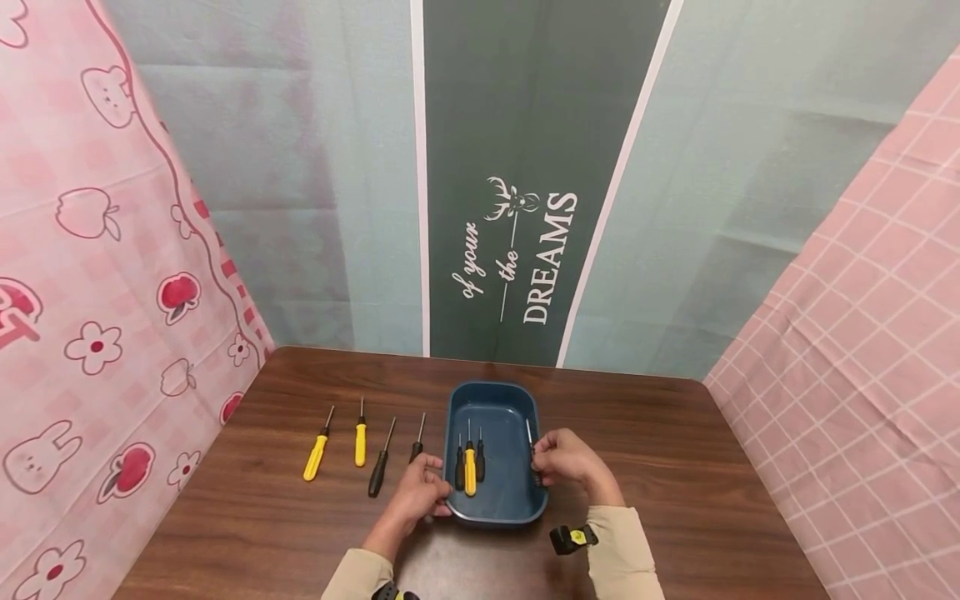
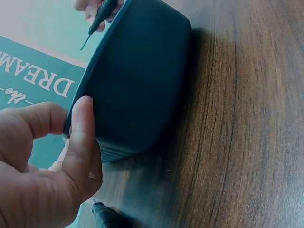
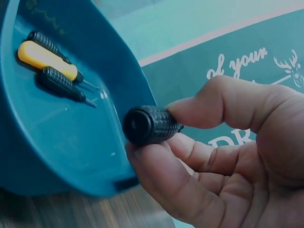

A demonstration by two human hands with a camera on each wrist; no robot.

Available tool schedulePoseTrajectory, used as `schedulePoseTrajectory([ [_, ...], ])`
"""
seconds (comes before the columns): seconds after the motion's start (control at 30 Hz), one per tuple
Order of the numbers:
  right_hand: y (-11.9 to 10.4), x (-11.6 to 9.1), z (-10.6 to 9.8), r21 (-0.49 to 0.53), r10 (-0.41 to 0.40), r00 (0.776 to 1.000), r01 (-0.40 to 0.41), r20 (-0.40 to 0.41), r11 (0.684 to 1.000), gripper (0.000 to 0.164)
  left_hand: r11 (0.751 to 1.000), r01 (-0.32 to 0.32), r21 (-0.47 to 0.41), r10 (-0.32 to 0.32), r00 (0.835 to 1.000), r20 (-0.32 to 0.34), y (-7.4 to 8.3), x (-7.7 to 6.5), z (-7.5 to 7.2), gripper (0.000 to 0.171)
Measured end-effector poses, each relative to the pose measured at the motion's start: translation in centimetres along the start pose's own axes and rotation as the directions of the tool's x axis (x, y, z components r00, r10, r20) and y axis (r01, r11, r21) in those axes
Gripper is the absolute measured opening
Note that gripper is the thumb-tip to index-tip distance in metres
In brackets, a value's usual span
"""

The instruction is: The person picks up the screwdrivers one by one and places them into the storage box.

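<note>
A deep blue tray (image 1: 498,510) stands on the brown table, and my left hand (image 1: 422,487) pinches its left rim between thumb and fingers. Over the tray's right side, my right hand (image 1: 566,457) holds a black-handled screwdriver (image 3: 151,124) by its ribbed grip, shaft pointing away from me. Inside the tray, toward its left wall, lie a yellow-handled screwdriver (image 1: 470,472) and two black-handled ones, a black screwdriver (image 1: 460,471) to its left and another black screwdriver (image 1: 481,465) to its right.
Left of the tray, a row of screwdrivers lies on the table (image 1: 247,500): two yellow screwdrivers (image 1: 316,457) (image 1: 361,443), a black screwdriver (image 1: 378,473), and another black screwdriver (image 1: 417,450) partly behind my left hand. Printed curtains (image 1: 360,208) hang around the table.
</note>
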State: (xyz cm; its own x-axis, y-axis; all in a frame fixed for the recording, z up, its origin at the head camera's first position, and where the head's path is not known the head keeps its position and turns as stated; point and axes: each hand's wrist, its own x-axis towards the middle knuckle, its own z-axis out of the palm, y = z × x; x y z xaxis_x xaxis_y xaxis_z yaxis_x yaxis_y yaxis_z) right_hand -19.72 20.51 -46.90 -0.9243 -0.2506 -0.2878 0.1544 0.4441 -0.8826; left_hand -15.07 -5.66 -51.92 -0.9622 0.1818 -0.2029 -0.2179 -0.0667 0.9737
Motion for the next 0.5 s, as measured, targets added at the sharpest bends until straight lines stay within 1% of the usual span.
schedulePoseTrajectory([
  [0.13,-0.5,0.4,0.7,-0.011,0.010,1.000,-0.010,-0.001,1.000,0.008,1.000,-0.012,-0.011,0.012,1.000,0.011,1.1,-0.6,0.1,0.038],
  [0.2,-0.8,0.6,1.1,-0.015,0.014,1.000,-0.014,-0.002,1.000,0.008,1.000,-0.017,-0.016,0.017,1.000,0.016,1.3,-0.7,0.2,0.038],
  [0.27,-1.0,0.9,1.5,-0.014,0.018,1.000,-0.018,-0.002,1.000,0.007,1.000,-0.017,-0.019,0.017,1.000,0.014,1.0,-0.6,0.1,0.039],
  [0.4,-1.4,1.5,2.2,-0.012,0.032,0.999,-0.032,-0.003,0.999,0.007,1.000,-0.008,-0.020,0.008,1.000,0.005,-0.1,0.0,0.0,0.040],
  [0.5,-1.5,2.1,2.6,-0.026,0.054,0.999,-0.053,0.002,0.998,0.006,1.000,-0.005,-0.012,0.005,1.000,-0.003,-0.5,0.4,0.0,0.041],
])
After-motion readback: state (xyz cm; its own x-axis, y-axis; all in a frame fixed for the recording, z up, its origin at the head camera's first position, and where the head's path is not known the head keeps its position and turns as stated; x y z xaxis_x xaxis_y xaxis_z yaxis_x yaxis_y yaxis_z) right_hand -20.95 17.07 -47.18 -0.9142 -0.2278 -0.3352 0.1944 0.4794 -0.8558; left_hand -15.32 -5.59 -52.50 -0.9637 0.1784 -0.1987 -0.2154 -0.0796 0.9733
